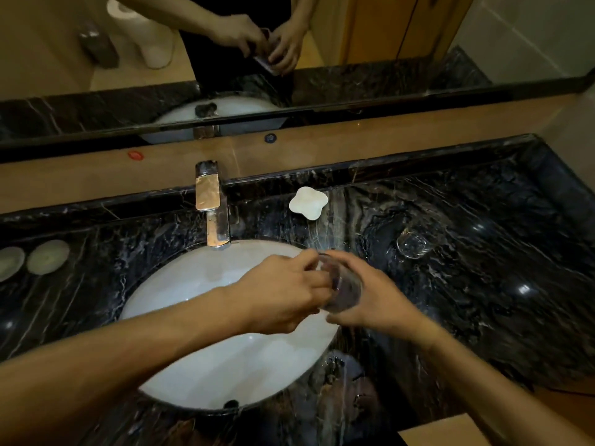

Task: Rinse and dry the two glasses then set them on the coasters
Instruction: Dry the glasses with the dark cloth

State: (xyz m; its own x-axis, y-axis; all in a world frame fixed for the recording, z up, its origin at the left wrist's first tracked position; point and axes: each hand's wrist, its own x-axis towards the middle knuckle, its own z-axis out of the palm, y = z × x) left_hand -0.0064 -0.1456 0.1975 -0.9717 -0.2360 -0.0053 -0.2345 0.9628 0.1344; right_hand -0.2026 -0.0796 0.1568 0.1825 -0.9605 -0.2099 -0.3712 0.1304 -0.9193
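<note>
Gripping glass (343,286), apparently unlabelled.

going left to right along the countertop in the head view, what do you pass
two coasters → faucet → left hand → held glass → right hand → second glass on the counter

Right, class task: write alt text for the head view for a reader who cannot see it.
Two hands hold a glass over a white sink: the right hand grips it, the left hand reaches its rim. A second glass sits on the dark counter, right; two coasters lie far left.
</note>
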